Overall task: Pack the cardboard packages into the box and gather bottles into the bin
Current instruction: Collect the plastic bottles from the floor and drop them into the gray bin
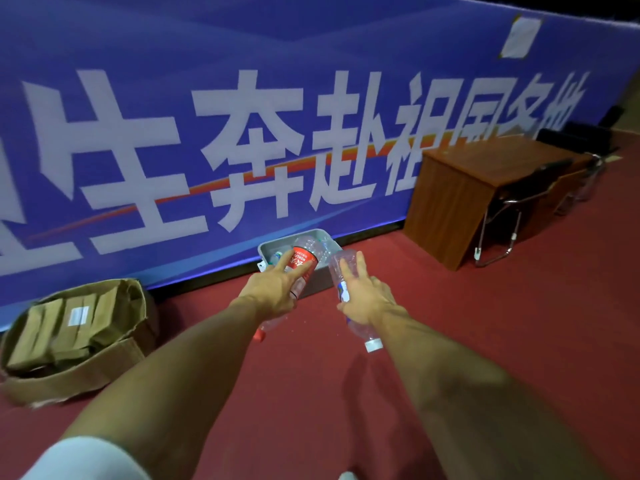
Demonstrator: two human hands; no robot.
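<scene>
1. You have a single view, from the camera worn on your head, looking forward and down.
2. It faces the blue banner (138, 64), which fills the upper half, with the red floor (485, 323) below.
3. Your left hand (273, 292) and right hand (367, 299) sit near mid-frame, close to the lens, with the bin (267, 252) just beyond them.
4. The wide angle bends the edges, so the box (86, 372) falls at far left and the desk (446, 199) leans at right.
</scene>
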